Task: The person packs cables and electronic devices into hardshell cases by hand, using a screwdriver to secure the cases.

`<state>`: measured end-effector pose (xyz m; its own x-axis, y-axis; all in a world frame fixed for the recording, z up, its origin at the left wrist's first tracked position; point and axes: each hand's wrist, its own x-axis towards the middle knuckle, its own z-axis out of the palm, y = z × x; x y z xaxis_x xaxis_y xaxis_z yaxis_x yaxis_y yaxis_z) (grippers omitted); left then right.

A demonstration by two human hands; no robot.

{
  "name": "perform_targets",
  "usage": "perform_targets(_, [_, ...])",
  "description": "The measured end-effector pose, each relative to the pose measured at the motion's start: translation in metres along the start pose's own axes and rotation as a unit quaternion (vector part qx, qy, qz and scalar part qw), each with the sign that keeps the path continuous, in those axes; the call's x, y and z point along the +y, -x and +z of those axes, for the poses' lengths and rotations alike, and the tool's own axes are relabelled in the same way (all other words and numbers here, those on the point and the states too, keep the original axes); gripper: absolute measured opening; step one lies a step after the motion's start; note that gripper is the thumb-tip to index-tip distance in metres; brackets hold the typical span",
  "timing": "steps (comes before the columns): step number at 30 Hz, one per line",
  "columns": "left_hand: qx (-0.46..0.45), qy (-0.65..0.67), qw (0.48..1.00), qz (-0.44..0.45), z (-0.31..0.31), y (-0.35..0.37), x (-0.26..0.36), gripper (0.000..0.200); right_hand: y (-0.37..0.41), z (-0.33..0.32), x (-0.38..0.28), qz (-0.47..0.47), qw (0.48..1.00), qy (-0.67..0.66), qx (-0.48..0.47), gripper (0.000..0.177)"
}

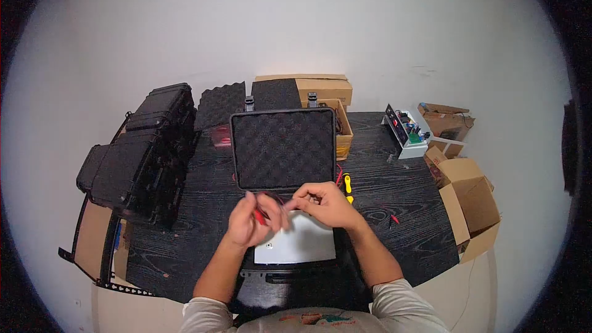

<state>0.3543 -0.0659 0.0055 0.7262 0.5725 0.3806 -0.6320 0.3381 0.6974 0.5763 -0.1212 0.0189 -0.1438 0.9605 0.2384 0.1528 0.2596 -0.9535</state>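
The left hand [244,223] comes up from the near side with its palm partly turned in and its fingers bent. The right hand [330,206] is just beside it, with its back up and its fingers curled toward the left one. The right grip has its thumb and finger tips together; I cannot tell what is between them. The left grip is blurry, so I cannot tell how tight it is.

A red piece [260,217] sits in the left hand, above the white panel [302,240]. It is longer than it is wide, and it slants from far left to near right. I cannot tell which end is its front.

The white panel lies in the open black case [271,275]. The lid [283,148] stands up at the far side, with dark bumpy foam inside. Behind it, a brown box [345,142] on the dark surface [216,240] holds some dark things.
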Motion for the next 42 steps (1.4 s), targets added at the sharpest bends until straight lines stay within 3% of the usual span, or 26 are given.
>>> perform_targets(1, [0.039,0.130,0.990,0.042,0.000,-0.001,0.000,0.073,-0.001,0.001,0.001,0.013,1.000,0.000,-0.001,0.012])
perform_targets(2, [0.063,0.054,0.991,0.105,-0.002,-0.007,0.001,0.061,-0.001,0.002,0.000,0.017,0.999,0.028,-0.004,0.013])
perform_targets(4, [0.224,0.060,0.959,0.163,0.009,-0.014,0.004,0.059,-0.002,0.005,-0.002,0.025,0.996,0.085,-0.009,0.014])
perform_targets(7, [0.304,-0.171,0.908,0.233,0.012,-0.027,-0.006,0.059,0.004,0.011,-0.016,-0.005,0.988,0.148,-0.037,0.016])
perform_targets(10, [0.234,-0.488,0.832,0.119,0.018,-0.016,0.006,0.058,0.008,0.012,-0.022,-0.025,0.985,0.156,-0.064,0.017])
perform_targets(11, [0.198,-0.527,0.820,0.105,0.004,-0.015,0.000,0.059,0.010,0.012,-0.023,-0.023,0.988,0.140,-0.055,0.017])
perform_targets(14, [0.047,-0.416,0.902,-0.108,-0.004,-0.008,0.001,0.063,0.014,0.005,-0.026,-0.038,0.993,0.110,-0.025,0.015])
perform_targets(15, [0.042,-0.478,0.860,-0.175,0.007,-0.008,0.008,0.069,0.013,0.001,-0.026,-0.054,0.992,0.112,-0.013,0.014])
perform_targets(18, [-0.111,-0.324,0.923,-0.174,-0.001,-0.002,0.001,0.074,0.012,-0.006,-0.026,-0.048,0.994,0.096,-0.011,0.011])
perform_targets(19, [-0.101,-0.300,0.923,-0.217,-0.004,0.001,0.006,0.077,0.011,-0.005,-0.020,-0.046,0.997,0.067,-0.009,0.011])
perform_targets(22, [-0.131,-0.209,0.958,-0.147,-0.009,0.002,0.009,0.080,0.007,-0.001,-0.011,-0.033,0.999,0.022,-0.014,0.012])
perform_targets(23, [-0.177,-0.123,0.971,-0.104,-0.025,0.003,0.005,0.077,0.006,0.001,-0.010,-0.028,0.999,0.014,-0.018,0.013])
perform_targets(26, [-0.026,0.081,0.994,-0.068,0.000,0.003,0.004,0.073,0.002,0.008,-0.009,0.007,1.000,-0.017,0.012,0.016])
perform_targets(27, [-0.061,0.140,0.987,-0.042,-0.007,-0.002,0.002,0.070,0.001,0.006,-0.005,-0.002,1.000,0.015,0.007,0.017])
perform_targets(31, [0.002,0.152,0.985,0.083,-0.013,-0.010,0.002,0.062,0.001,0.002,-0.008,-0.002,0.990,0.137,-0.038,0.021])
perform_targets(34, [0.205,0.053,0.966,0.148,0.007,-0.018,0.005,0.060,0.003,0.003,-0.015,-0.010,0.975,0.202,-0.096,0.027])
perform_targets(35, [0.232,-0.037,0.959,0.162,0.006,-0.020,0.002,0.061,0.005,0.003,-0.018,-0.015,0.972,0.204,-0.115,0.026])
perform_targets(38, [0.193,-0.393,0.893,0.099,0.006,-0.015,0.004,0.064,0.011,0.002,-0.026,-0.053,0.969,0.205,-0.126,0.023])
perform_targets(40, [0.156,-0.479,0.864,-0.018,0.008,-0.012,0.006,0.062,0.015,0.000,-0.032,-0.074,0.971,0.201,-0.107,0.020])
perform_targets(42, [0.086,-0.476,0.858,-0.173,0.012,-0.010,0.008,0.061,0.017,-0.005,-0.039,-0.083,0.974,0.196,-0.077,0.016])
